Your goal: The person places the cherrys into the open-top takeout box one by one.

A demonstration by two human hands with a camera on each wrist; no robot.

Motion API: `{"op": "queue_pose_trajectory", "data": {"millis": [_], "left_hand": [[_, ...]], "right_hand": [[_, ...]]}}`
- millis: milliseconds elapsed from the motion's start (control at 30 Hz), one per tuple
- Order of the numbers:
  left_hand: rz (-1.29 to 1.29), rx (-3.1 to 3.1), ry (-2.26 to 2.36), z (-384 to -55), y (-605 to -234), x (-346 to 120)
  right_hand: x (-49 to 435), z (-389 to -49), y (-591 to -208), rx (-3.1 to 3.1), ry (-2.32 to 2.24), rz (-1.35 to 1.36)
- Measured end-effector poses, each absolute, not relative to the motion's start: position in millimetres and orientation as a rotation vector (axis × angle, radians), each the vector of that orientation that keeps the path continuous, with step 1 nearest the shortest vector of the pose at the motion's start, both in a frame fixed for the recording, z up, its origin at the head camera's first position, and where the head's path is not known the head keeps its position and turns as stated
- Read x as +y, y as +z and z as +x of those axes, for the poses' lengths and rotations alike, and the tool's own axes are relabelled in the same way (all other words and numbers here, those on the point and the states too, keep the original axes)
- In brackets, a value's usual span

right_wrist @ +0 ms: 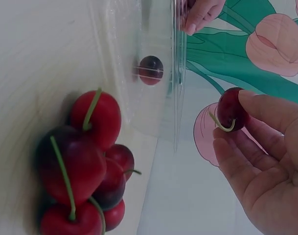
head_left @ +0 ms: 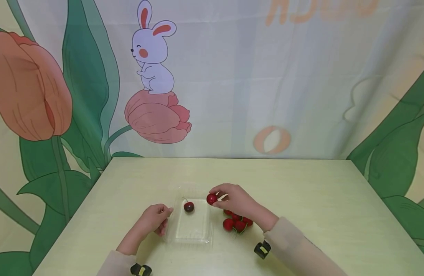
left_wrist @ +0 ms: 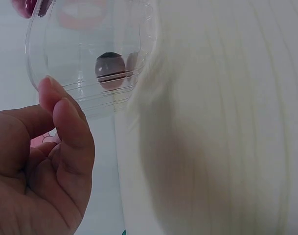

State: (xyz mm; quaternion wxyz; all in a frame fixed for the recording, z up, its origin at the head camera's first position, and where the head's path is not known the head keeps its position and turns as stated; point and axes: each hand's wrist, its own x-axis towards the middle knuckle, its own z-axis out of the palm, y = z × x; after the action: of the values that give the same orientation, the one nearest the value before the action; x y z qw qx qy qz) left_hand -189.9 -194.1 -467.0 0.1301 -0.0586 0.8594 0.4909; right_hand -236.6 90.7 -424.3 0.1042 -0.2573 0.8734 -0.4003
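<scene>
My right hand pinches a dark red cherry between thumb and fingers, above the right side of a clear plastic container. Its curved green stem shows in the right wrist view, where the held cherry hangs at the fingertips. Inside the container, toward the far end, sits one darker cherry with a thin stem. My left hand grips the container's left rim with thumb and finger. From the left wrist, those fingertips overlap the container's edge.
Right of the container, partly under my right forearm, lies a pile of several red cherries with green stems. Everything rests on a pale wood-grain table. A printed curtain hangs behind the table's far edge.
</scene>
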Motion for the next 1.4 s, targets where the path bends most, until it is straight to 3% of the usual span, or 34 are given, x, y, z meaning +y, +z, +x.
{"op": "queue_pose_trajectory", "data": {"millis": [1400], "left_hand": [[-0.164, 2.492, 1.424, -189, -466, -193]], "right_hand": [[17, -243, -452, 2.484, -0.951, -1.006]]}}
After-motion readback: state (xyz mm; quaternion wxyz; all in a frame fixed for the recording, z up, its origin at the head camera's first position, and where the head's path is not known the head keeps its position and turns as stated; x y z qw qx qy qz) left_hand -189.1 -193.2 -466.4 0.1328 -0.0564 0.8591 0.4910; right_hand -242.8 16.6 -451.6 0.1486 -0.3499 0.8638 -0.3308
